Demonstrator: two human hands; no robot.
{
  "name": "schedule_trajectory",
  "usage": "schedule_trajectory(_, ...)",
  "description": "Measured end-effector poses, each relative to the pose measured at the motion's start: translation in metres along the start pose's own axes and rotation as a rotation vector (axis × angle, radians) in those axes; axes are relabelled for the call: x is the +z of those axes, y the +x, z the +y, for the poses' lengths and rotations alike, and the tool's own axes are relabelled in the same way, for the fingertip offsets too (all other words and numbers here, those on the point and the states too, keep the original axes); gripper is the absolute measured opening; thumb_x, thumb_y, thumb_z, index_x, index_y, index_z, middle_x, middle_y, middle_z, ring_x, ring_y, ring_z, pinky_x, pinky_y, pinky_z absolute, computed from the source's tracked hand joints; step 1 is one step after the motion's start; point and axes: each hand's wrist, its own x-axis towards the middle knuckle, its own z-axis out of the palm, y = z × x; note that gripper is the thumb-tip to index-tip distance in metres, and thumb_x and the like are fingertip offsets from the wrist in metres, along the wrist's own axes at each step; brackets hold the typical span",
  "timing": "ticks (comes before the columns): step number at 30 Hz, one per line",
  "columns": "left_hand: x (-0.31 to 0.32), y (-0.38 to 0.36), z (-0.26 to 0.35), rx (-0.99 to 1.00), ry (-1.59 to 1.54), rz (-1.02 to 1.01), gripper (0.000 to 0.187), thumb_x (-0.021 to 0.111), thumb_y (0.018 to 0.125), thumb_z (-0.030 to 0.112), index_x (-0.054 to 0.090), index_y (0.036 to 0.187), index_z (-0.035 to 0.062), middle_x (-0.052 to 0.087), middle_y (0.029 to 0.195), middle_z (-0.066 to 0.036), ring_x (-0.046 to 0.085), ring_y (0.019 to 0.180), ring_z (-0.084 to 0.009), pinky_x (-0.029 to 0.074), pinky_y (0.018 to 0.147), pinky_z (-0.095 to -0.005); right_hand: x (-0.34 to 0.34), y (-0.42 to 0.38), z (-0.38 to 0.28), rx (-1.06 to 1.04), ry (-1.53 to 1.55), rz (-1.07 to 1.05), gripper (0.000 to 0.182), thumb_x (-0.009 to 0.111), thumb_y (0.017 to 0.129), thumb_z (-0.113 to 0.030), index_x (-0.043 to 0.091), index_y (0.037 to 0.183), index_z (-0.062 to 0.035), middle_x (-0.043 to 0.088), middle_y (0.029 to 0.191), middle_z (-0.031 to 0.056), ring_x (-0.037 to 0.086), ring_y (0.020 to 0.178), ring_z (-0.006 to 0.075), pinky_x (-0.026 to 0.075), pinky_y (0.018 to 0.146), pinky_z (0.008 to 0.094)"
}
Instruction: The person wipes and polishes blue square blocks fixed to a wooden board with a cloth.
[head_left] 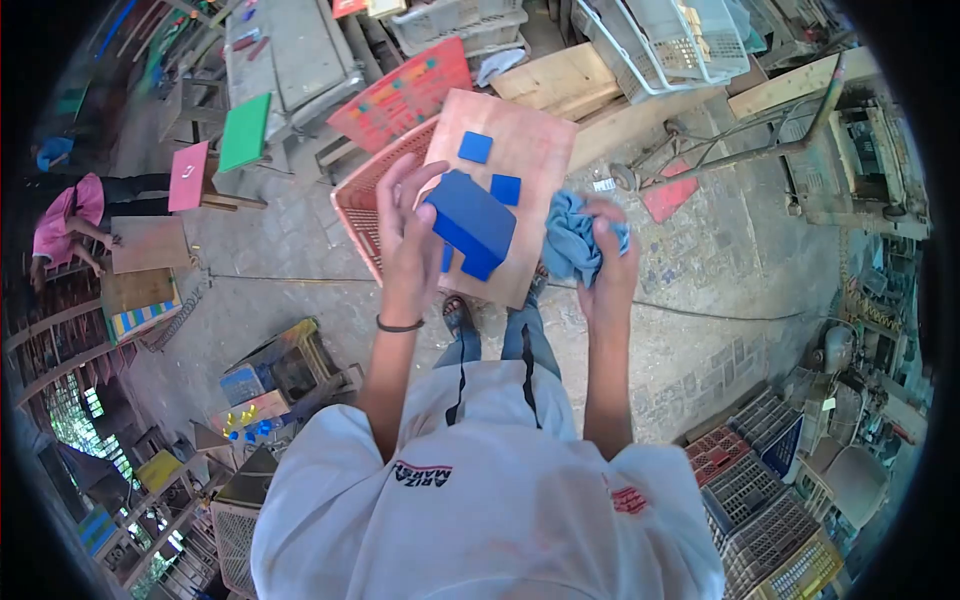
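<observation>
Left hand [408,235]: I see my fingers wrapped around a blue house-shaped block [470,225], centre frame.
Right hand [610,265]: fingers bunched, clutching a blue cloth [572,240].
Behind: wooden board [535,150].

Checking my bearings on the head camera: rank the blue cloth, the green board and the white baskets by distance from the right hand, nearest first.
1. blue cloth: clutched in the right hand.
2. white baskets: farther off, beyond the hand, top of view.
3. green board: farthest, across on the left side.
</observation>
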Motion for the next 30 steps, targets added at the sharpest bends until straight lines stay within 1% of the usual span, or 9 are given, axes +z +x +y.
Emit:
schedule_trajectory(6, 0.015, -0.044, 0.048, -0.074, -0.154, 0.004, 0.042, 0.039, 0.090, 0.033, 0.039, 0.120, 0.0033, 0.046, 0.119, -0.014, 0.049, 0.106, -0.0216, 0.041, 0.090, -0.0340, 0.135, -0.046, -0.025, -0.787, -0.799, -0.534, 0.011, 0.056, 0.078, -0.012, 0.056, 0.086, -0.0043, 0.056, 0.093, 0.0114, 0.056, 0.084, 0.0277, 0.044, 0.080, 0.0374)
schedule_trajectory(7, 0.004, -0.048, 0.048, 0.095, 0.227, -0.070, 0.044, 0.035, 0.091, 0.034, 0.038, 0.122, 0.0029, 0.046, 0.119, -0.014, 0.049, 0.106, -0.0214, 0.040, 0.090, -0.0334, 0.145, -0.050, -0.014, -0.907, -0.900, -0.532, 0.011, 0.054, 0.079, -0.012, 0.056, 0.086, -0.0042, 0.056, 0.092, 0.0112, 0.056, 0.085, 0.0295, 0.045, 0.079, 0.0390)
schedule_trajectory(10, 0.001, -0.063, 0.072, -0.190, -0.286, 0.075, 0.048, 0.031, 0.092, 0.037, 0.035, 0.125, 0.0013, 0.045, 0.120, -0.014, 0.049, 0.104, -0.0203, 0.039, 0.090, -0.0318, 0.140, -0.041, 0.015, -0.655, -0.819, -0.347, 0.014, 0.052, 0.080, -0.012, 0.056, 0.090, -0.0033, 0.057, 0.095, 0.0129, 0.056, 0.087, 0.0284, 0.045, 0.078, 0.0399)
schedule_trajectory(12, -0.004, -0.063, 0.084, 0.194, 0.312, -0.118, 0.051, 0.026, 0.093, 0.040, 0.031, 0.128, 0.0016, 0.044, 0.121, -0.015, 0.048, 0.106, -0.0199, 0.043, 0.086, -0.0326, 0.125, -0.026, 0.009, -0.264, -1.013, -0.216, 0.017, 0.050, 0.082, -0.013, 0.056, 0.094, -0.0019, 0.056, 0.103, 0.0165, 0.055, 0.092, 0.0302, 0.045, 0.078, 0.0387)
schedule_trajectory(15, -0.002, -0.066, 0.094, 0.224, 0.256, -0.099, 0.052, 0.026, 0.094, 0.039, 0.031, 0.128, 0.0012, 0.044, 0.120, -0.014, 0.047, 0.106, -0.0189, 0.039, 0.089, -0.0307, 0.129, -0.046, -0.013, -0.234, -0.584, -0.112, 0.018, 0.051, 0.082, -0.011, 0.056, 0.095, -0.0003, 0.058, 0.101, 0.0185, 0.057, 0.089, 0.0330, 0.046, 0.075, 0.0376)
schedule_trajectory(18, -0.011, -0.062, 0.086, 0.235, 0.319, -0.120, 0.052, 0.025, 0.094, 0.038, 0.032, 0.130, 0.0009, 0.044, 0.121, -0.014, 0.045, 0.108, -0.0190, 0.034, 0.093, -0.0307, 0.166, -0.077, -0.020, -0.918, -0.686, -0.343, 0.015, 0.051, 0.082, -0.009, 0.057, 0.091, 0.0013, 0.062, 0.085, 0.0166, 0.061, 0.078, 0.0313, 0.047, 0.068, 0.0359)
schedule_trajectory(22, 0.010, -0.072, 0.100, 0.327, 0.359, -0.177, 0.054, 0.024, 0.093, 0.037, 0.033, 0.130, -0.0011, 0.044, 0.122, -0.014, 0.042, 0.113, -0.0215, 0.031, 0.096, -0.0324, 0.150, -0.043, 0.011, -0.848, -0.718, -0.099, 0.016, 0.050, 0.083, -0.010, 0.059, 0.091, 0.0010, 0.064, 0.088, 0.0136, 0.062, 0.081, 0.0248, 0.047, 0.072, 0.0303)
schedule_trajectory(25, 0.011, -0.075, 0.110, 0.368, 0.384, -0.248, 0.055, 0.022, 0.093, 0.037, 0.034, 0.129, -0.0019, 0.043, 0.125, -0.014, 0.042, 0.114, -0.0225, 0.030, 0.097, -0.0332, 0.132, -0.046, -0.003, -0.370, -0.664, -0.108, 0.020, 0.049, 0.084, -0.010, 0.058, 0.097, 0.0005, 0.057, 0.103, 0.0189, 0.057, 0.095, 0.0298, 0.045, 0.077, 0.0359)
schedule_trajectory(30, -0.007, -0.060, 0.087, 0.276, 0.404, -0.120, 0.051, 0.023, 0.094, 0.033, 0.035, 0.128, -0.0021, 0.043, 0.124, -0.015, 0.042, 0.114, -0.0219, 0.030, 0.098, -0.0337, 0.174, -0.083, -0.004, -0.966, -0.812, -0.306, 0.024, 0.043, 0.087, -0.012, 0.059, 0.100, 0.0002, 0.059, 0.104, 0.0183, 0.056, 0.100, 0.0231, 0.042, 0.085, 0.0313)
